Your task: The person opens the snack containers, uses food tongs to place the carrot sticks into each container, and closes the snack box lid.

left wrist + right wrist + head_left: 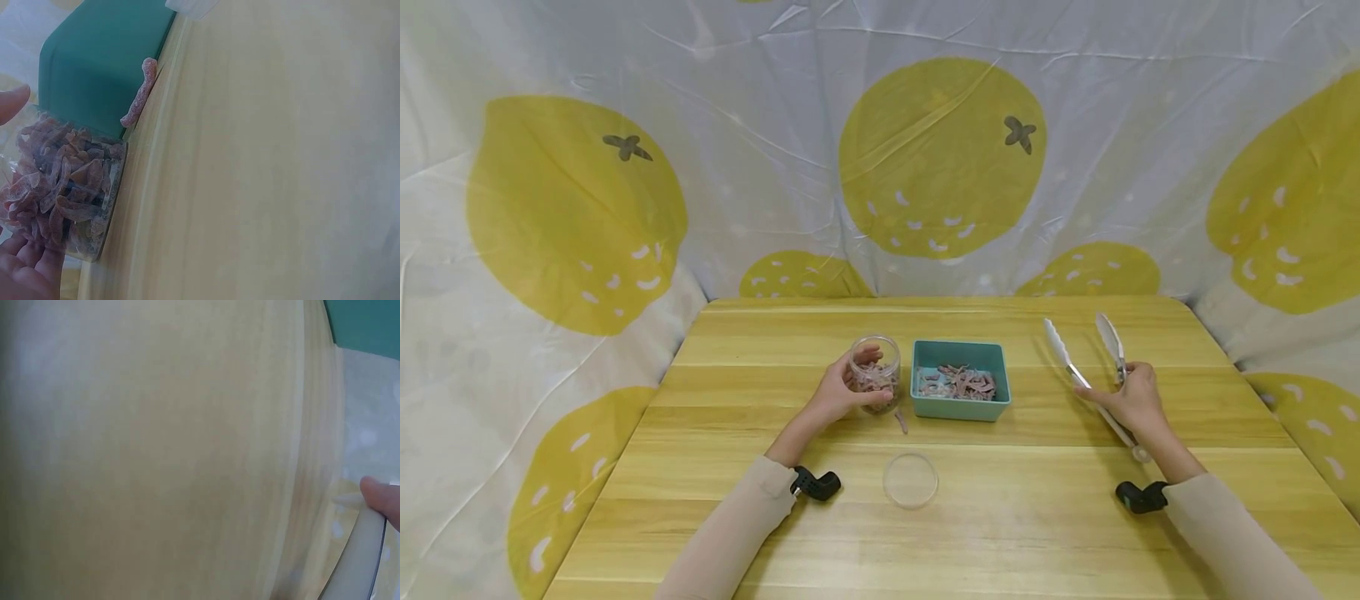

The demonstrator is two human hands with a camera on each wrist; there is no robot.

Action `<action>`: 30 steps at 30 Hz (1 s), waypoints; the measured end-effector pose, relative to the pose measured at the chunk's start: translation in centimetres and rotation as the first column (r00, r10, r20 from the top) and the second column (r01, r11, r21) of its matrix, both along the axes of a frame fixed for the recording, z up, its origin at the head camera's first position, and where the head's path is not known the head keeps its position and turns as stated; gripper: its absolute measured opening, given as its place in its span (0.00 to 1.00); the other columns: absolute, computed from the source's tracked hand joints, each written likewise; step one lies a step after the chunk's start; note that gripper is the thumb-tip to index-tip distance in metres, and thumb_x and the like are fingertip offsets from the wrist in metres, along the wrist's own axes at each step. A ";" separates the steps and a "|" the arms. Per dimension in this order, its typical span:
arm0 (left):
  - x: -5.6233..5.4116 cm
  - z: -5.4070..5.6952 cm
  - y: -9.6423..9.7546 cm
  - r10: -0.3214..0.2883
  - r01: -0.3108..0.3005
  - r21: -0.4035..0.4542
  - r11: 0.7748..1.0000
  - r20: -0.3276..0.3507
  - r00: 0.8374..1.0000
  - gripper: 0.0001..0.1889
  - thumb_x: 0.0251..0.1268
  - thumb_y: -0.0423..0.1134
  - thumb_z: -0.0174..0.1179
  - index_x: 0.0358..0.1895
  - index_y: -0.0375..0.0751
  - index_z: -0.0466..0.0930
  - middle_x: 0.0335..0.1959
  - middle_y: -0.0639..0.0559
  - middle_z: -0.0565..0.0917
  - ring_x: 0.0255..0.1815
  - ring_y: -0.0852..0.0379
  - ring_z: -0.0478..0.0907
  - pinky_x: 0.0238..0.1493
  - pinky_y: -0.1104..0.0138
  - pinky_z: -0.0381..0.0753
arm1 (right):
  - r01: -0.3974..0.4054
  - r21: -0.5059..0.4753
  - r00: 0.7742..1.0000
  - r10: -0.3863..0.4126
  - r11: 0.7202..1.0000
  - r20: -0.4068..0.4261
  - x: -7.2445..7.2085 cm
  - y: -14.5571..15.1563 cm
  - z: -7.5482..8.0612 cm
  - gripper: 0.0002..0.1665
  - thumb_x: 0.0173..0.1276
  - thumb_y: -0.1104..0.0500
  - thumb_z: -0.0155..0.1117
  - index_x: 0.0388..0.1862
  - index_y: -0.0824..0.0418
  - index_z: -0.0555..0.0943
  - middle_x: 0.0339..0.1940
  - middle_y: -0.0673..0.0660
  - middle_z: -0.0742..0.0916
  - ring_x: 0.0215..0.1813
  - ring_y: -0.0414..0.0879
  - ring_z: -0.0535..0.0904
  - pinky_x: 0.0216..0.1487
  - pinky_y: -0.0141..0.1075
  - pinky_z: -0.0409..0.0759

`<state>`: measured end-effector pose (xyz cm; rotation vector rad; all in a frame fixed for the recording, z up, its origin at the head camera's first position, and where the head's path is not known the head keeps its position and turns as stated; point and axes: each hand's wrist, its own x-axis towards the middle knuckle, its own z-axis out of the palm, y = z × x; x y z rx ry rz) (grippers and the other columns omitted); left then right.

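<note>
My left hand [837, 392] grips a clear round jar [876, 350] with its thumb and fingers around the sides. Brownish-pink dried strips [62, 181] fill much of the jar, whose top is uncovered. To its right stands a teal rectangular box [962, 409] with more of the same strips [970, 383] inside. One loose strip [141, 94] lies on the table between jar and box. Over at the right, my right hand [1133, 402] holds a pair of tongs [1102, 408], thumb on one arm and fingers at the other. The tongs' white tips are spread apart and point away from me.
A clear round lid [911, 481] lies flat on the wooden table [1015, 517], nearer to me than the jar and box. Behind the table's far edge hangs a white curtain [775, 183] with a yellow lemon print, which also covers both sides.
</note>
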<state>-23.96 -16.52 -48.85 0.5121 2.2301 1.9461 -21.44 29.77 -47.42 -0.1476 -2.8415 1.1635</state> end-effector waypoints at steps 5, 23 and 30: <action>0.0 0.0 0.0 -0.015 0.015 -0.001 1.000 0.013 1.000 0.42 0.55 0.22 0.71 0.73 0.30 0.60 0.71 0.32 0.67 0.72 0.37 0.63 0.69 0.60 0.66 | 0.000 -0.007 1.000 0.000 1.000 0.011 0.0 0.1 -0.4 0.59 0.61 0.49 0.76 0.62 0.90 0.49 0.52 0.81 0.63 0.44 0.65 0.65 0.46 0.57 0.71; 0.1 -0.2 -0.1 0.000 0.000 -0.002 1.000 -0.026 1.000 0.41 0.54 0.25 0.73 0.72 0.36 0.65 0.69 0.39 0.72 0.70 0.43 0.67 0.69 0.51 0.64 | 0.017 -0.032 0.994 -0.014 0.999 0.105 0.1 0.3 -0.2 0.63 0.60 0.49 0.77 0.65 0.87 0.44 0.54 0.83 0.63 0.49 0.69 0.67 0.50 0.59 0.72; 0.0 -0.1 0.0 0.002 -0.002 -0.012 1.000 -0.029 1.000 0.41 0.54 0.24 0.72 0.73 0.35 0.64 0.69 0.38 0.71 0.70 0.43 0.67 0.69 0.55 0.66 | 0.042 -0.004 0.995 -0.042 0.999 0.086 0.0 0.3 -0.1 0.71 0.57 0.45 0.79 0.67 0.88 0.40 0.58 0.86 0.59 0.52 0.71 0.63 0.56 0.63 0.68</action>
